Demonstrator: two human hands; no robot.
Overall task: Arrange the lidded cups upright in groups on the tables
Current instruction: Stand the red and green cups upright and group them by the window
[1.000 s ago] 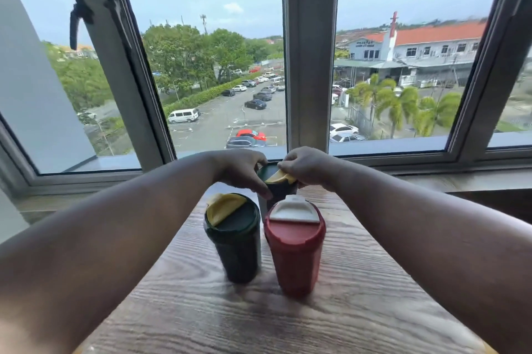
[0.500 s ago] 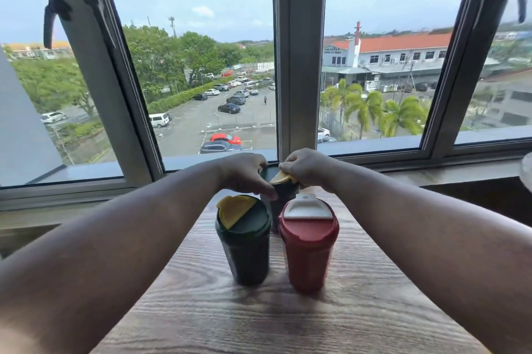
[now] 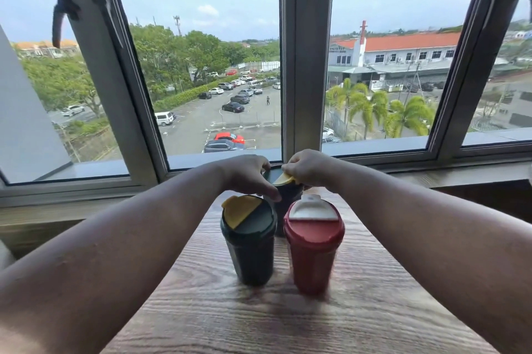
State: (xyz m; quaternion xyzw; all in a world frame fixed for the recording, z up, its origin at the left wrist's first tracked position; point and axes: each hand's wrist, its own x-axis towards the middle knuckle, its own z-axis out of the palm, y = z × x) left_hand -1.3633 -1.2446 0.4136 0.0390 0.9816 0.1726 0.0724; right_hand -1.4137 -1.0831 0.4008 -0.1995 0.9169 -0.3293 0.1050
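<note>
Item one: rear dark cup (image 3: 283, 192), upright at the far end of the wooden table (image 3: 288, 322), close to the window sill (image 3: 403, 166), mostly hidden behind the two front cups. Your left hand (image 3: 247, 176) curls its fingers over the near-left rim of its lid; your right hand (image 3: 309, 168) pinches the yellow flap (image 3: 283, 179) on that lid. Both hands are closed on this one cup. Item two: front dark green cup (image 3: 250, 241) with a yellow flap on its lid, upright, front left. Item three: red cup (image 3: 313, 247) with a white flap, upright, front right, just beside the green one; whether the two touch cannot be told. The rear cup stands just behind the gap between them. Change over the last second: almost none on the table. Your hands sit on the rear lid as they did, the three cups keep the same triangle, and only your head has turned a little, bringing more of the right-hand window frame (image 3: 472, 51) into view. Judgement: you seem to be seating or pressing the flap closed rather than moving the cup, so the group of three looks formed and upright already. What likely remains here is to release the lid without rocking the rear cup into its neighbours. Other tables are not in view.
</note>
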